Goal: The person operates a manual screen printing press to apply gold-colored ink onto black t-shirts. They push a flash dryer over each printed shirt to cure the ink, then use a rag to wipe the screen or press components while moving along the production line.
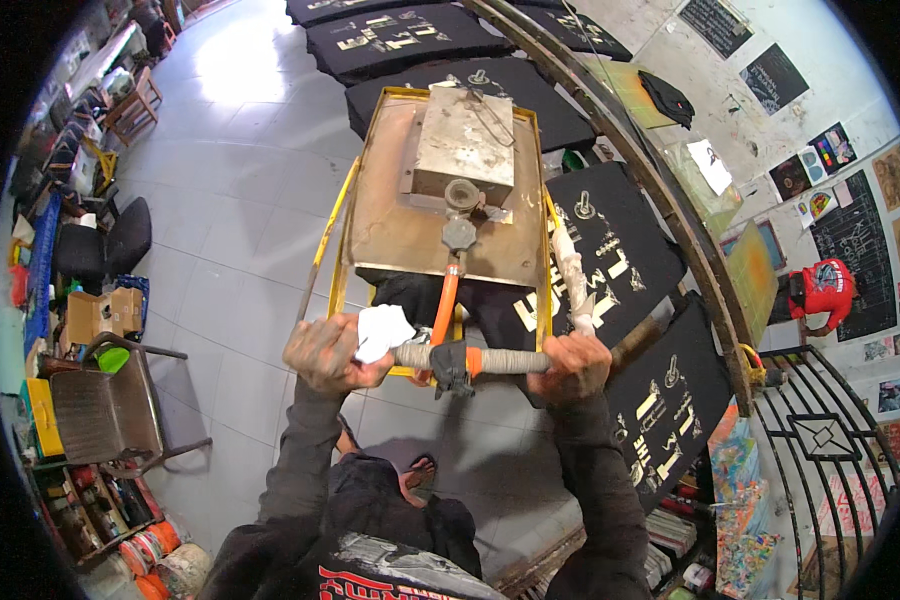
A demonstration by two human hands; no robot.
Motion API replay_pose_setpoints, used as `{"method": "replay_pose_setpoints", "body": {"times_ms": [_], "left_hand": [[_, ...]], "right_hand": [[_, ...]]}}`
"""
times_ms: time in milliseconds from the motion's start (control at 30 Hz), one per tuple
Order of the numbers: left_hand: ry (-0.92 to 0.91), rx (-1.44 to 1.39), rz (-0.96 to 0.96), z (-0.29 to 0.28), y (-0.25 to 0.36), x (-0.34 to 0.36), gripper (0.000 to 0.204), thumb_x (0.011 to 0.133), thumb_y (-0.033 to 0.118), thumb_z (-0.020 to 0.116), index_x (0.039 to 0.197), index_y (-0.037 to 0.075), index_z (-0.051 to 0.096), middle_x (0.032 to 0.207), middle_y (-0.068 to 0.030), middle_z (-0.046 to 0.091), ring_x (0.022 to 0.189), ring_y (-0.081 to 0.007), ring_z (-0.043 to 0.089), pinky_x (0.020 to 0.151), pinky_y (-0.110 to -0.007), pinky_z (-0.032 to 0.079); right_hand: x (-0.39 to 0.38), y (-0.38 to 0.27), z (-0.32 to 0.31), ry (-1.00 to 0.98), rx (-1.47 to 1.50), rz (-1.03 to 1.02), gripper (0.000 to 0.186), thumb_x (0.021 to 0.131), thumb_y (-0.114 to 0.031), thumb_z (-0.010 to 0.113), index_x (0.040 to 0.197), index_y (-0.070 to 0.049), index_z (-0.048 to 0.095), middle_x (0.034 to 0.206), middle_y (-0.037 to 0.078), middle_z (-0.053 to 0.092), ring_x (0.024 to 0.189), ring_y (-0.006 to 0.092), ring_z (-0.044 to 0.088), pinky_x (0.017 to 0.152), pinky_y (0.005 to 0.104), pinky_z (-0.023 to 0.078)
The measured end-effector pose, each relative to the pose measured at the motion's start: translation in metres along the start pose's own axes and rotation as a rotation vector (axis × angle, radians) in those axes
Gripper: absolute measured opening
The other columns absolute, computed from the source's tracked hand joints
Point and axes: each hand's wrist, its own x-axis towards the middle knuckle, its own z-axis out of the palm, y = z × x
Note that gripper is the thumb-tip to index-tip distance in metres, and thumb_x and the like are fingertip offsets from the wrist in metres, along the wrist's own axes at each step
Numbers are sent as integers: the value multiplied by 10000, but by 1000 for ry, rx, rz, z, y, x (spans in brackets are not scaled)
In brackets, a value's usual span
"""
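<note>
Left fingers (332,350), with white cloth (382,332), and right fingers (576,364) grip a wrapped bar (510,361).

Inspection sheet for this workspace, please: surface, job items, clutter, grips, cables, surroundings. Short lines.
Surface: grey tiled floor, bright glare toward the far end.
Job items: yellow-framed metal unit with a wrapped bar; black printed shirts laid out at right.
Clutter: brown chair, dark seat, open cardboard box, all at left.
Grips: left grip closed at the bar's left end, with white cloth; right grip closed on its right end.
Cables: orange tube between bar and unit; type unclear.
Surroundings: person in red and black metal grille at right.
</note>
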Motion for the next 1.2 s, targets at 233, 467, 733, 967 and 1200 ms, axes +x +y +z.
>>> {"method": "replay_pose_setpoints", "body": {"times_ms": [233,467,733,967,1200], "left_hand": [[86,-29,17,41,-58,25,440,679,544,750,675,134,591,679,40,596,505,-145,497,483,-321,326],[105,-134,128,73,-146,61,492,741,595,723,674,124,598,670,29,593,497,-155,497,480,-318,335],[42,-263,225,107,-252,112,542,765,655,691,745,116,637,684,29,572,512,-158,512,488,-321,357],[10,-383,283,140,-320,138,432,775,546,682,772,117,643,696,27,577,520,-153,522,493,-323,352],[-16,-440,345,171,-367,184,446,800,567,636,742,126,623,685,21,568,516,-172,522,497,-331,352]], "right_hand": [[57,-9,31,122,1,49,192,482,-214,703,583,-101,586,529,87,544,522,298,573,509,431,453],[108,-47,55,52,-94,147,232,503,-260,733,627,-113,603,553,81,523,522,300,557,496,436,422],[180,-114,84,126,-48,294,317,483,-240,733,630,-106,487,542,81,469,537,288,540,510,424,409],[226,-154,110,82,-70,415,361,492,-236,770,619,-99,461,544,95,473,556,304,551,514,433,417],[270,-175,143,121,-141,515,307,551,-223,755,615,-103,479,557,95,501,562,297,559,514,432,419]]}}
